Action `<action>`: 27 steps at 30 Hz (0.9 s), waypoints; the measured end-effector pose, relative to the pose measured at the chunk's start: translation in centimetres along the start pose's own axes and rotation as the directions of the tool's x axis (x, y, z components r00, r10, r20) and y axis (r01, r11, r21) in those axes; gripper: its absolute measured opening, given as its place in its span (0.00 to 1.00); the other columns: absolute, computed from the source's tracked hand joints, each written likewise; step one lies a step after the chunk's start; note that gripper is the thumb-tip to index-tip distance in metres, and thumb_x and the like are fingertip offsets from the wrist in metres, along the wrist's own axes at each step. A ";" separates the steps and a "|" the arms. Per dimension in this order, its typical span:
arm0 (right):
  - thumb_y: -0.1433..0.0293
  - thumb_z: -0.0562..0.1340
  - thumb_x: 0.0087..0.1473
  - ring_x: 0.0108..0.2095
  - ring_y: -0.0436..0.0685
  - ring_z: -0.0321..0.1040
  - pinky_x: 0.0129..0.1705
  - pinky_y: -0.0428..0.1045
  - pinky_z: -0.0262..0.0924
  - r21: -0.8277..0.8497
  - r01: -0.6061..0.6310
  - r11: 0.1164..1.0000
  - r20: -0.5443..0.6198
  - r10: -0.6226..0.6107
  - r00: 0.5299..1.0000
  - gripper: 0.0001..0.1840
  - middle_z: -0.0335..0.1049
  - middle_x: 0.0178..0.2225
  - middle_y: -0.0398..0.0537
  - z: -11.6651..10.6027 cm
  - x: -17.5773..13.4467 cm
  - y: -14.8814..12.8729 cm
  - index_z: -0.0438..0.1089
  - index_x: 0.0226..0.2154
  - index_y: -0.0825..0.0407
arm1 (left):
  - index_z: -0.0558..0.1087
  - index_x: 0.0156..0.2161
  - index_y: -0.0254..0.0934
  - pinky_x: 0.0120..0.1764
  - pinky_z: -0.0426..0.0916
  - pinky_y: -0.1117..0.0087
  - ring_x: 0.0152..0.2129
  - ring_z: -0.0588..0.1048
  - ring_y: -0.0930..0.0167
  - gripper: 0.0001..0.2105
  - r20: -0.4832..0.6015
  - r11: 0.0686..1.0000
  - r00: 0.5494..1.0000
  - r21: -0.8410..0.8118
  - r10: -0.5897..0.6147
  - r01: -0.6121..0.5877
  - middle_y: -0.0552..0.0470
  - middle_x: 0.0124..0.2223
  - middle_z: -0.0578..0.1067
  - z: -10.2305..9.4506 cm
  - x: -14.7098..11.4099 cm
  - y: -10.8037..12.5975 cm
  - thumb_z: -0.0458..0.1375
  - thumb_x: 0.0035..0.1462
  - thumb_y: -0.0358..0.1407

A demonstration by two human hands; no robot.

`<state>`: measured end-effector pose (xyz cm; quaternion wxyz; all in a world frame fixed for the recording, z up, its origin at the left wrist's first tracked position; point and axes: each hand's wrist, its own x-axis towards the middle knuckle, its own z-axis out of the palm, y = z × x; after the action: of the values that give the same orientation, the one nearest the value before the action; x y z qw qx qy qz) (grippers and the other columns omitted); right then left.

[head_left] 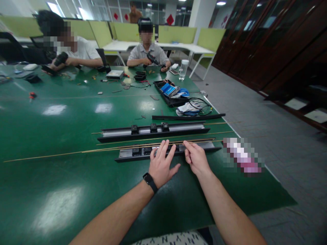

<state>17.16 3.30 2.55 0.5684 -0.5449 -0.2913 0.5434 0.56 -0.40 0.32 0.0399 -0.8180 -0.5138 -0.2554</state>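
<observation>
My left hand (162, 166), with a black watch (150, 182) on its wrist, lies over the near black-edged metal channel (127, 153), its fingers spread and their tips at thin golden rods (84, 151). To its right, the thumb and index finger of my right hand (196, 158) are pinched together on a golden rod. These rods run lengthwise along the near channel, some reaching far past its left end. Small black blocks sit inside this channel, partly hidden by my left hand. Behind it lies a second channel (114, 133) with three black blocks (153, 128).
A black strip (189, 117) lies beyond the channels, near gloves (190, 107) and a black tray (166, 93) of blue items. Across the green table (63, 190), two people hold power drills. A clear bottle (183, 69) stands at the far right. A blurred pink packet (242, 156) lies right.
</observation>
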 end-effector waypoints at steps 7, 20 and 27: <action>0.55 0.72 0.46 0.08 0.44 0.51 0.08 0.41 0.38 -0.036 0.009 0.999 -0.003 -0.009 1.000 0.21 0.65 0.14 0.38 -0.1 0.1 0.0 0.69 0.28 0.54 | 0.58 0.68 0.43 0.61 0.53 0.52 0.68 0.54 0.57 0.35 0.000 1.000 1.000 -0.011 -0.003 0.003 0.42 0.72 0.53 -0.1 0.0 0.0 0.57 0.59 0.52; 0.55 0.73 0.45 0.07 0.43 0.51 0.08 0.41 0.39 -0.089 0.015 0.996 0.010 -0.014 1.000 0.21 0.64 0.13 0.38 0.2 -0.2 -0.4 0.71 0.28 0.55 | 0.59 0.67 0.43 0.61 0.52 0.52 0.68 0.53 0.58 0.34 -0.005 1.000 1.000 -0.011 -0.007 0.007 0.43 0.72 0.52 -0.1 0.0 0.0 0.56 0.59 0.53; 0.55 0.73 0.43 0.07 0.42 0.50 0.08 0.40 0.38 -0.024 -0.006 1.000 -0.008 0.005 1.000 0.21 0.63 0.13 0.36 0.0 0.1 -0.1 0.70 0.28 0.55 | 0.59 0.67 0.43 0.62 0.52 0.53 0.68 0.53 0.59 0.34 0.001 1.000 1.000 -0.009 -0.006 0.006 0.43 0.72 0.53 -0.1 0.0 0.1 0.56 0.60 0.52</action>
<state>17.20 3.45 2.66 0.5614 -0.5548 -0.2939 0.5391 0.58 -0.44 0.41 0.0349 -0.8169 -0.5150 -0.2574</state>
